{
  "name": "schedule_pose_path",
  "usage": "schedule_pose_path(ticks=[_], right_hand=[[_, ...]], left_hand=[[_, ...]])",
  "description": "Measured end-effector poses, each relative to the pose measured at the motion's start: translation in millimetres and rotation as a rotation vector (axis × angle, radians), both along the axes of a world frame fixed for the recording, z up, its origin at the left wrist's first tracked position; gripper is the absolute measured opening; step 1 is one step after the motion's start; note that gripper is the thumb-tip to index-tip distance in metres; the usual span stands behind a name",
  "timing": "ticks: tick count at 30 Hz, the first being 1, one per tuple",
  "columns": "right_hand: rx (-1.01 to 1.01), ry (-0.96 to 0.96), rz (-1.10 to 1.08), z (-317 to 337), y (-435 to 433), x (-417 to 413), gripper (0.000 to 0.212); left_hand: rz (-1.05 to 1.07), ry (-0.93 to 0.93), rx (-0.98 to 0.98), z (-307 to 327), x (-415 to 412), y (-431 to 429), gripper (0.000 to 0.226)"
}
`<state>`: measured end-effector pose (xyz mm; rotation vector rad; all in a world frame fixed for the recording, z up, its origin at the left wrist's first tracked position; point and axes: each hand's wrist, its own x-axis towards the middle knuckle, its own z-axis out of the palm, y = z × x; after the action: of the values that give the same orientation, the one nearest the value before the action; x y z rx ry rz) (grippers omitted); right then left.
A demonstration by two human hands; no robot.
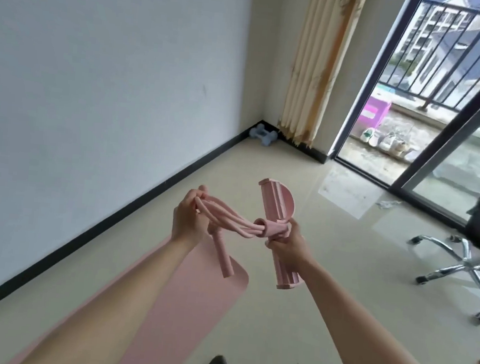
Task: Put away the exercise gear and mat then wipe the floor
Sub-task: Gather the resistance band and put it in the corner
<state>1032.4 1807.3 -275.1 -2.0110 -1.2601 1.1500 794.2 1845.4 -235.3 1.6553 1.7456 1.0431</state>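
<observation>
Tiled floor (pixel 278 324), pink mat (pixel 193 308) below | left hand (pixel 189 221) grips puller's tubes (pixel 229 225) | right hand (pixel 288 241) grips its pedal bar (pixel 274 202)

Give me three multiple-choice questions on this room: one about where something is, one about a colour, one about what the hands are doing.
1. Where are the pale blue dumbbells? A) on the balcony B) in the room corner beside the beige curtain C) mid-room
2. What colour is the flat foam exercise mat? A) green B) black C) pink
3. How is the pink tube-and-pedal resistance puller held? A) by both hands B) by one hand only C) it lies on the ground

Answers: 1 B, they sit tucked in the corner by the curtain. 2 C, the mat is pale pink. 3 A, the left hand grips the tubes, the right hand the pedal bar.
</observation>
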Motion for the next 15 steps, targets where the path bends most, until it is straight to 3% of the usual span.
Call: schedule_pose_path(ticks=[3, 7, 15], right_hand=[[0.031, 0.004, -0.055, 7.8, 75.0, 41.0, 0.064], [0.061, 0.008, -0.049, 14.8, 166.7, 95.4, 0.059], [0.012, 0.089, 0.008, -23.8, 371.1, 209.2, 0.056]], left_hand=[[-0.030, -0.016, 0.054, 21.8, 34.1, 82.6, 0.011], [-0.067, -0.078, 0.026, 40.7, 85.8, 182.1, 0.021], [-0.016, -0.074, -0.019, 6.1, 202.8, 384.5, 0.017]])
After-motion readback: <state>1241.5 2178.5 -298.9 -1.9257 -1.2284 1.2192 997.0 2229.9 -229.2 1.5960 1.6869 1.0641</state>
